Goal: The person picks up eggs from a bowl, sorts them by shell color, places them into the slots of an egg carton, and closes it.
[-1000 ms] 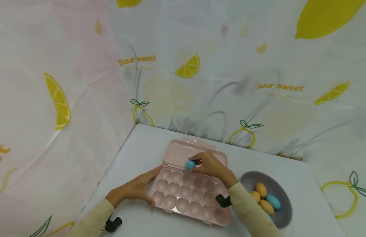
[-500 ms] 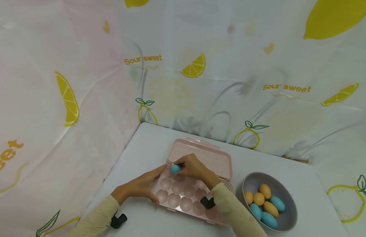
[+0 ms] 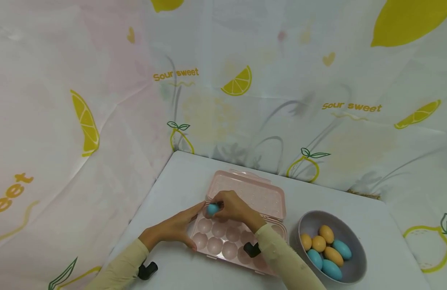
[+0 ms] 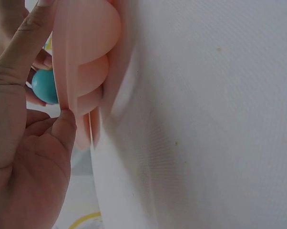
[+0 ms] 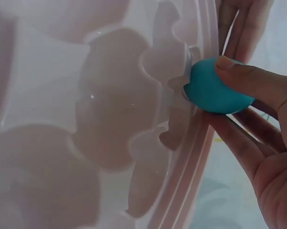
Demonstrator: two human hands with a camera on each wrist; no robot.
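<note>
Plainly, the white table (image 3: 178, 181) and what stands on it keep their places; the change of the last second lies with the right arm. The pink carton (image 3: 229, 249) sits between the table's left edge and the bowl, its lid (image 3: 261, 197) laid back toward the far edge. The grey bowl (image 3: 356, 246) stands near the table's right edge, and the right sleeve (image 3: 288, 262) has swung left, uncovering more of it.

The left hand (image 3: 172, 229) is spread along the carton's left side, thumb at the near-left corner, fingers at the far-left one, apparently steadying it. The right hand (image 3: 232, 207) has travelled left along the lid and pinches a blue egg (image 3: 213, 209) between thumb and fingers. A second ago that egg was well to the right; now it is at the carton's far-left corner, near the left hand's fingers. Whether it touches the plastic beneath cannot be told. The shift suggests that the carrying is nearly over and the work has narrowed to seating the egg in that corner. Inside the bowl, four orange eggs (image 3: 326, 234) and three other blue eggs (image 3: 331, 270) show.
</note>
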